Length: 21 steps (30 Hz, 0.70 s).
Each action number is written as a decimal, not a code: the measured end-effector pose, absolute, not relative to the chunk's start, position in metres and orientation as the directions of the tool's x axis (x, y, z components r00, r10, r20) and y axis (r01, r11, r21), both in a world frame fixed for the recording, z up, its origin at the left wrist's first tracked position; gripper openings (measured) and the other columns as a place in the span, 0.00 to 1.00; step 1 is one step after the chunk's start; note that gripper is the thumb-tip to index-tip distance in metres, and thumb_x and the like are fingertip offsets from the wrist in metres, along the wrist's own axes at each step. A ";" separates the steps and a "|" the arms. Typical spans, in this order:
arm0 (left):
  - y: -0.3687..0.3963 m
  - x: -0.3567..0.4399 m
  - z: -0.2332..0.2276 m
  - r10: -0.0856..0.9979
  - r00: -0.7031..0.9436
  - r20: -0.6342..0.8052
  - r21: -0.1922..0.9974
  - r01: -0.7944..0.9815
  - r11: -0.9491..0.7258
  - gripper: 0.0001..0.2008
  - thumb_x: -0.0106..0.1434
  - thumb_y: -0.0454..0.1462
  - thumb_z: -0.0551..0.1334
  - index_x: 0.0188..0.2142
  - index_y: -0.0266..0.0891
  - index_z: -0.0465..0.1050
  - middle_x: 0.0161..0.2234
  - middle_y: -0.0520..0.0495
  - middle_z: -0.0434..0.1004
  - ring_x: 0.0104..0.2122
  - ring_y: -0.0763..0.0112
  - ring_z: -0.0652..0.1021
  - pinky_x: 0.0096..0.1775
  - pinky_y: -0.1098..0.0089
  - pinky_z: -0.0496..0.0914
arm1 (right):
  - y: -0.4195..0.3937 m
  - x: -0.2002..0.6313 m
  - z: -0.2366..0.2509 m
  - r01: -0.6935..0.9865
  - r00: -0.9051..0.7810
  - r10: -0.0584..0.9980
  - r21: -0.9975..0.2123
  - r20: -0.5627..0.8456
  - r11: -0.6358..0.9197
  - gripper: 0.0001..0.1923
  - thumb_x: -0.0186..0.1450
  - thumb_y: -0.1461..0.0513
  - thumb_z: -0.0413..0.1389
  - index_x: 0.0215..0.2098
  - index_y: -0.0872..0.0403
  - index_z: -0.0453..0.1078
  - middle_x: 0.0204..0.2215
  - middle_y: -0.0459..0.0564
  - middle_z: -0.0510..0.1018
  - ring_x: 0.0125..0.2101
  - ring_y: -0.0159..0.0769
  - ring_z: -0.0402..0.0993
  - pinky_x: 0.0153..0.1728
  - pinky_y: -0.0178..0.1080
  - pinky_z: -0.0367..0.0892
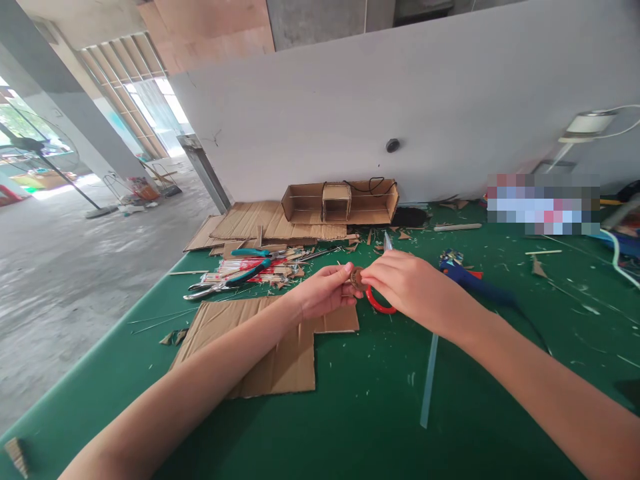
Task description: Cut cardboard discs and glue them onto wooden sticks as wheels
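Small brown piece [357, 279]: gripped in fingertips of left hand [326, 291] and right hand [407, 283] alike, equally near. Sits between both, rightward of left palm and leftward of right knuckles, over green table [370, 407], appearing just left of red-handled scissors [381, 308]. Looks roundish; too small to tell any long axis.

The small piece [357, 280] at the centre is brown. From it, the scissors handle [382, 308] at five o'clock is bright red; the glue gun [470, 280] at three, deep blue; the plier handles [256, 272] at nine, teal and black; the cardboard sheet [280, 363] towards seven, tan with creased lines; the tabletop [370, 413] at six, green with pale specks.
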<state>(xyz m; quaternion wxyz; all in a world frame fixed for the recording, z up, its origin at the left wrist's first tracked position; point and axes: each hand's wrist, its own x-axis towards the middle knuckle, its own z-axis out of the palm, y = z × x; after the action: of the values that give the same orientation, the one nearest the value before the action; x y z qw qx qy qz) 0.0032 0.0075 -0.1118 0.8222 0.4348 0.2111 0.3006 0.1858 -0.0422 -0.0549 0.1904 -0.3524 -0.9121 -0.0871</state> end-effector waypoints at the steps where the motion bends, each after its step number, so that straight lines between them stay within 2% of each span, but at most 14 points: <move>1: 0.007 0.004 -0.112 0.685 0.724 -0.077 0.837 -0.327 0.440 0.15 0.57 0.44 0.62 0.34 0.32 0.72 0.30 0.47 0.73 0.29 0.77 0.74 0.30 0.76 0.65 | -0.042 0.185 -0.056 0.685 -0.670 0.617 0.025 0.412 0.728 0.13 0.67 0.65 0.46 0.33 0.59 0.71 0.30 0.52 0.75 0.33 0.37 0.67 0.34 0.40 0.64; 5: 0.006 0.005 -0.112 0.703 0.710 -0.036 0.821 -0.380 0.426 0.13 0.56 0.42 0.64 0.34 0.34 0.72 0.31 0.47 0.74 0.31 0.75 0.75 0.30 0.75 0.64 | -0.042 0.183 -0.058 0.712 -0.647 0.641 0.025 0.413 0.702 0.12 0.67 0.66 0.46 0.33 0.59 0.71 0.32 0.52 0.76 0.34 0.38 0.67 0.35 0.40 0.64; 12: 0.005 0.004 -0.110 0.722 0.691 0.029 0.843 -0.405 0.354 0.12 0.56 0.41 0.65 0.36 0.35 0.72 0.33 0.46 0.73 0.34 0.74 0.74 0.33 0.75 0.65 | -0.043 0.181 -0.059 0.733 -0.586 0.660 -0.038 0.470 0.679 0.11 0.66 0.67 0.47 0.33 0.59 0.71 0.28 0.52 0.75 0.32 0.37 0.68 0.33 0.39 0.64; 21: 0.005 0.006 -0.109 0.758 0.645 0.093 0.853 -0.445 0.274 0.15 0.53 0.40 0.67 0.39 0.36 0.74 0.35 0.48 0.74 0.34 0.78 0.73 0.33 0.78 0.66 | -0.046 0.178 -0.056 0.763 -0.527 0.688 -0.079 0.499 0.641 0.11 0.67 0.66 0.46 0.31 0.58 0.70 0.27 0.51 0.74 0.32 0.38 0.67 0.32 0.39 0.63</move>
<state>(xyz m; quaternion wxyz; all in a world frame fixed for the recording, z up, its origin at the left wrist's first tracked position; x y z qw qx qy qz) 0.0057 0.0051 -0.1093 0.7800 0.4628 0.1694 0.3857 0.1784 -0.0463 -0.0562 0.2508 -0.4169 -0.8705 -0.0747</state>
